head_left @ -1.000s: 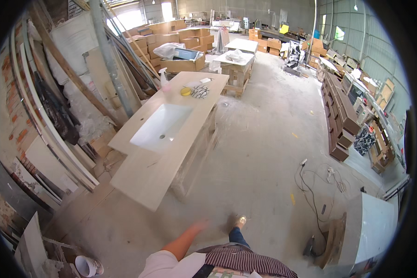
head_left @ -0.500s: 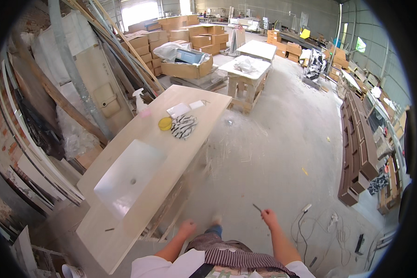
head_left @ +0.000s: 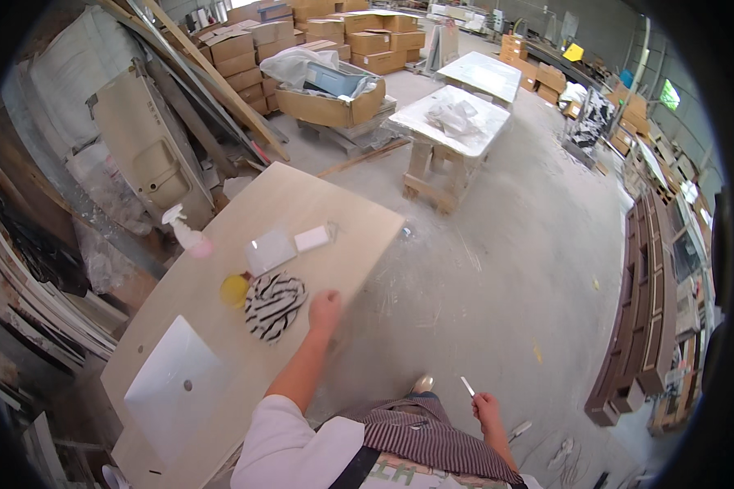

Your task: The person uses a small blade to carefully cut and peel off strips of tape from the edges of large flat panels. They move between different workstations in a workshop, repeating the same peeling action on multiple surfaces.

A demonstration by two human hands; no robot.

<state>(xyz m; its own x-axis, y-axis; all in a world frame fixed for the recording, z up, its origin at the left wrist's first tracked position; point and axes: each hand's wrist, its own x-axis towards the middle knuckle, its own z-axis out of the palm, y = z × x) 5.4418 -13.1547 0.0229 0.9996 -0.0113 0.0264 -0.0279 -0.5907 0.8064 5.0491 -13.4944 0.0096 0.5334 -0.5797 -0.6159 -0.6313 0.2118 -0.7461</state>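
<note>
A pale countertop [head_left: 334, 204] with a white inset basin [head_left: 171, 391] stretches along my left. My left hand [head_left: 324, 312] is over its right edge, fingers curled, with nothing visible in them. Just left of that hand lies a bunched black-and-white striped cloth [head_left: 276, 307]. Beside the cloth are a round yellow tub [head_left: 235, 290], a clear flat pack [head_left: 271, 250] and a small white block [head_left: 312, 238]. My right hand [head_left: 487, 410], low above the floor, grips a slim blade-like tool [head_left: 467, 386] whose thin pale end points up and left. Its exact kind is unclear.
A spray bottle [head_left: 187, 234] stands on the countertop's far left edge. Ahead are a white-topped table [head_left: 440, 118] and an open carton [head_left: 334, 106]. Brown cabinet frames [head_left: 628, 318] lie at right; a cable plug [head_left: 520, 429] is near my right arm. Planks lean at left.
I have come closer to the countertop's far end. My left hand has swung forward from beside my body to near the striped cloth. My right hand still holds the slim tool.
</note>
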